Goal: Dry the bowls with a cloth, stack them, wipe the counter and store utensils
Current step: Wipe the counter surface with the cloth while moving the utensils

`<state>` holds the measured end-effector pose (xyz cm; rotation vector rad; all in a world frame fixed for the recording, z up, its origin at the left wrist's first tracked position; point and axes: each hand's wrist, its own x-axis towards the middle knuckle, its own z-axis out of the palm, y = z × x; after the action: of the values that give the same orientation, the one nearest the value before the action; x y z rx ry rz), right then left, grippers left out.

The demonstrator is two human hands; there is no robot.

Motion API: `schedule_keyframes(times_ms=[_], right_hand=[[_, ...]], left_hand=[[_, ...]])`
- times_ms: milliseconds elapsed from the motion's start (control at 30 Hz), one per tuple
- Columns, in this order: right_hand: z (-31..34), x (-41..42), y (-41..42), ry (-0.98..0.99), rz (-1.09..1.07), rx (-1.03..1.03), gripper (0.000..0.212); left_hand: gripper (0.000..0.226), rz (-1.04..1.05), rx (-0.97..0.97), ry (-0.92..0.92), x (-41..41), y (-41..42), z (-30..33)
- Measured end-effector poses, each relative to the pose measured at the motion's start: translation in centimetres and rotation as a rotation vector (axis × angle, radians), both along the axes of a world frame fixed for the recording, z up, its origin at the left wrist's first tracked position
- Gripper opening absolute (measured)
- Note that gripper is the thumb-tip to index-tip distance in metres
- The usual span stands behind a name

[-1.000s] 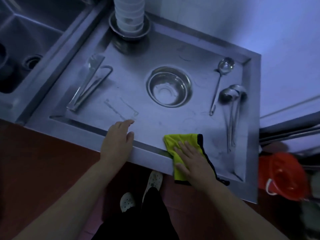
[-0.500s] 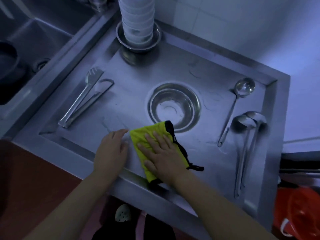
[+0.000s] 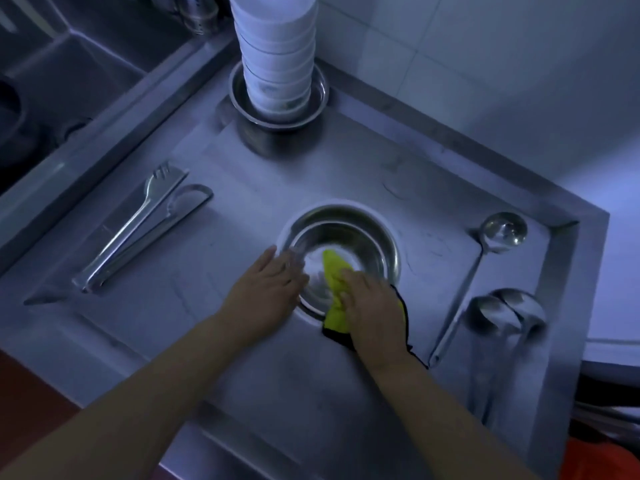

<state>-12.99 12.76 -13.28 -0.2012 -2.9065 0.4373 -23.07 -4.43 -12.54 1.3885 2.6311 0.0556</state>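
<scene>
Bowl (image 3: 360,237) mid-dry: my right hand (image 3: 372,303) pinched cloth (image 3: 334,271) inside, left hand (image 3: 268,282) spread on rim; stack (image 3: 277,50) done, utensils (image 3: 138,223) unstored.

The right hand (image 3: 372,306) covers most of the yellow cloth (image 3: 333,271), so the grip on it cannot be read. The left hand (image 3: 268,289) hides the near-left rim of the steel bowl (image 3: 367,237), and its fingers (image 3: 292,268) are smeared by motion there. The stack of white bowls (image 3: 277,57) runs off the top edge. The sink (image 3: 86,81) is cut at the left, the bench (image 3: 242,358) at the bottom. The two ladles (image 3: 505,317) overlap; their handles fade into dim blur
</scene>
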Motion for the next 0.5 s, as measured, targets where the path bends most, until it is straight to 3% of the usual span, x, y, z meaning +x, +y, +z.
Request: schedule_keyframes(times_ms=[67,167,267,367,500], right_hand=[[0.4,-1.9,1.0,0.069,-0.15,-0.086,0.032],[-0.5,-5.7,1.4,-0.154,-0.244,-0.039,0.034],[-2.6,-8.5,0.0,-0.332,-0.17,-0.002,0.036],[-3.7,-9.4,-0.5,-0.376,-0.116,-0.082,0.037],[-3.5,-8.8,-0.2,-0.446,0.14,-0.169,0.037]], left_hand=[[0.041,-0.054,-0.055,-0.013,-0.6,-0.1,-0.1],[0.041,-0.08,-0.074,-0.045,-1.1,-0.2,-0.5],[0.04,-0.096,-0.072,-0.052,-1.4,-0.1,-0.8],[0.038,-0.098,-0.044,-0.036,-1.7,0.0,-1.1],[0.024,-0.068,0.035,-0.015,-1.7,0.2,-1.5]])
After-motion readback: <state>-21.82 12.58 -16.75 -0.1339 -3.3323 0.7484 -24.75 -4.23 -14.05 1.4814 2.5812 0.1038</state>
